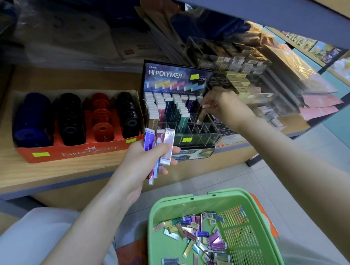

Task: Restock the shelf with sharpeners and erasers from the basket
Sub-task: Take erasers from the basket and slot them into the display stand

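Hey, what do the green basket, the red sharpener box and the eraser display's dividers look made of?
Green basket: likely moulded plastic, matte, with a slotted wall.
Red sharpener box: printed cardboard, judging by its rough, torn-looking rim.
Eraser display dividers: clear acrylic or similar, see-through with glints.

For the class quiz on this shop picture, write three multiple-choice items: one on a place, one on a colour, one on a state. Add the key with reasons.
1. Where does the red sharpener box stand relative to the eraser display?
A. to its left
B. to its right
C. on top of it

2. What colour is the basket?
A. blue
B. green
C. red

3. What is the left hand doing?
A. hanging open and empty
B. gripping the basket
C. holding several erasers

Key: 1 A, the box sits left of the display on the same shelf; 2 B, its rim and walls are green; 3 C, its fingers curl round the erasers.
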A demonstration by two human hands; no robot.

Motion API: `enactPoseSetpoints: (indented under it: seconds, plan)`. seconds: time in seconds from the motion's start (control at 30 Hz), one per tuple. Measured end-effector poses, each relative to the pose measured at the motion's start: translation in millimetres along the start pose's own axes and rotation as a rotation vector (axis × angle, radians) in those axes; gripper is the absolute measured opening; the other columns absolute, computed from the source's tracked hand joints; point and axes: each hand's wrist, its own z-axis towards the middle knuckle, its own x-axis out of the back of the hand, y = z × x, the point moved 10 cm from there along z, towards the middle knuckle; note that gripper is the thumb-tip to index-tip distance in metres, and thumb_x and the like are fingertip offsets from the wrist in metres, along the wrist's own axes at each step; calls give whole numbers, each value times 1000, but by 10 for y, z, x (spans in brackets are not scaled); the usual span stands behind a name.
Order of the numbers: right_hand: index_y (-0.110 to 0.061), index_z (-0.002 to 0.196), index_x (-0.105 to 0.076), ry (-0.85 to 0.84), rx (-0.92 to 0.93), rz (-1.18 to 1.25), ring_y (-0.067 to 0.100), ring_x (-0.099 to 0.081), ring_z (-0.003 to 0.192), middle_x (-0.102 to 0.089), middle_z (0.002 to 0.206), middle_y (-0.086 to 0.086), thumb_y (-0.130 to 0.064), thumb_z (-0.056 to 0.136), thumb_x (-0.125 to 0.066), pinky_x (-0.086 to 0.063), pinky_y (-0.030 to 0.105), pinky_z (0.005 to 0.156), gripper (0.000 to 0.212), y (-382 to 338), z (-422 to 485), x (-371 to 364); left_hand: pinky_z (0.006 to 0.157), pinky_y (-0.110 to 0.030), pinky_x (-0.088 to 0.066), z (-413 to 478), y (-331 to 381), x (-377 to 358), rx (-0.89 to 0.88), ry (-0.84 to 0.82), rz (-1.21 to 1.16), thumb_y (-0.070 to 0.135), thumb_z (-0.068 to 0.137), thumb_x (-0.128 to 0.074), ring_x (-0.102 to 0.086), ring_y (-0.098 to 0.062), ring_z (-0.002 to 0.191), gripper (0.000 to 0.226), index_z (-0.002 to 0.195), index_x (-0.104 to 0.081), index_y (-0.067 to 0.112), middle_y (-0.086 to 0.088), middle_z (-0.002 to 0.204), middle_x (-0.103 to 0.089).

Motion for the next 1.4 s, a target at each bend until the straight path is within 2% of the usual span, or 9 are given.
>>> enactPoseSetpoints:
  seconds: [0.27,0.4,0.5,0.6,0.73,0.9,1.17,1.3,1.4]
  plan:
    - [-3,106,-58,74,-32,-62,36,-62,84,-51,109,15,-7,86,-64,-51,50,70,21,26,-80,-41,41,-15,-39,23,-20,36,-1,9,49,17,90,-62,-62,-11,55,11,98,-66,12,0,75,-74]
    - [-5,109,-57,210,-66,-14,29,-61,80,-53,109,12,-16,95,-54,-50,42,66,18,-86,-211,103,41,-16,-37,34,-35,34,10,12,87,23,86,-67,-45,-10,41,8,89,-63,17,-7,68,-72]
    - [-9,102,-60,275,-91,196,12,-52,73,-56,92,-1,-22,97,-51,-40,24,66,16,-332,-405,220,39,-16,-35,25,-16,28,-7,18,65,21,84,-69,-51,-18,56,10,88,-63,15,-8,65,-71]
    - [-18,94,-62,152,-110,401,3,-50,65,-56,77,-11,-27,96,-53,-37,13,60,13,-623,-591,144,38,-15,-35,18,-2,12,-19,19,50,21,82,-71,-56,-15,56,13,89,-64,14,-7,60,-70]
    - [-17,94,-62,-83,-214,778,13,-59,64,-65,80,2,-18,89,-64,-52,22,61,6,-794,-734,-119,37,-15,-35,-12,30,-19,-50,9,45,21,80,-72,-60,-7,48,18,94,-67,10,0,61,-69]
    - [-7,90,-56,-70,-356,1157,11,-67,63,-63,74,7,-2,87,-63,-56,21,64,9,-727,-818,-95,38,-17,-36,-12,92,93,-101,86,-13,22,79,-74,-55,-9,50,11,84,-66,17,1,59,-66]
    - [-20,83,-62,-270,-81,650,0,-48,61,-61,69,-10,-20,85,-69,-34,11,58,7,-1028,-943,-211,36,-18,-34,-64,192,-8,-212,24,138,19,77,-76,-42,-7,35,16,83,-63,11,5,47,-53]
    - [-22,81,-55,-234,-123,663,5,-57,63,-63,70,-7,-17,89,-63,-48,23,64,13,-925,-873,-189,36,-16,-31,-66,168,23,-174,21,130,30,84,-68,-38,-11,36,18,86,-65,12,1,51,-54]
    - [-12,90,-47,-48,-240,844,17,-67,71,-68,83,8,-7,93,-55,-58,33,69,10,-627,-772,0,35,-17,-30,-46,175,142,-143,85,32,22,90,-62,-37,-11,36,11,87,-62,12,2,57,-62]
